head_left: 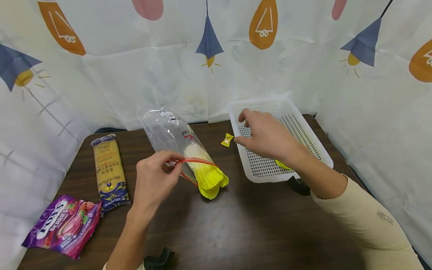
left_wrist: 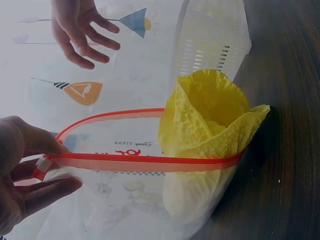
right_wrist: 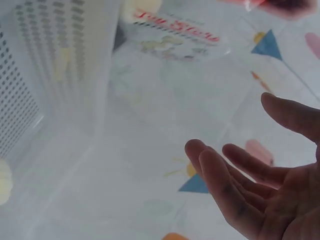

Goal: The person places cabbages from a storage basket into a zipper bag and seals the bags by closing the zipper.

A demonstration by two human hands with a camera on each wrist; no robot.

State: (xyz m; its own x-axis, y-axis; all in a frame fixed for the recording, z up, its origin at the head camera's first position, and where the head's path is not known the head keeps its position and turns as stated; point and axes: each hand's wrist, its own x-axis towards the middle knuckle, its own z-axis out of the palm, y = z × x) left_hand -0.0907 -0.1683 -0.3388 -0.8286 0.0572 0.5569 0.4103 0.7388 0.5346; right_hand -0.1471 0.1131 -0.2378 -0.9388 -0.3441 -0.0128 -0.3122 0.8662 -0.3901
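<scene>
My left hand [head_left: 155,180] pinches the red zip edge [head_left: 200,160] of a clear zip bag [head_left: 160,129] near its slider [left_wrist: 43,164], holding the mouth apart. A Chinese cabbage [head_left: 210,179] lies partly inside, its yellow leafy end sticking out of the mouth; the pale end is within the bag. Over the white perforated basket [head_left: 324,157] hovers my right hand [head_left: 270,137], fingers loosely bent and nothing in them, as the right wrist view also shows. Close to its thumb, a small yellow wrapped candy [head_left: 227,140] lies on the table, just left of the basket.
A spaghetti pack [head_left: 109,170] and a purple Fox's Berries candy bag [head_left: 65,225] lie on the left of the dark table [head_left: 216,232]. Something yellow [head_left: 282,165] in the basket is mostly hidden by the right forearm. A printed curtain [head_left: 189,86] hangs behind.
</scene>
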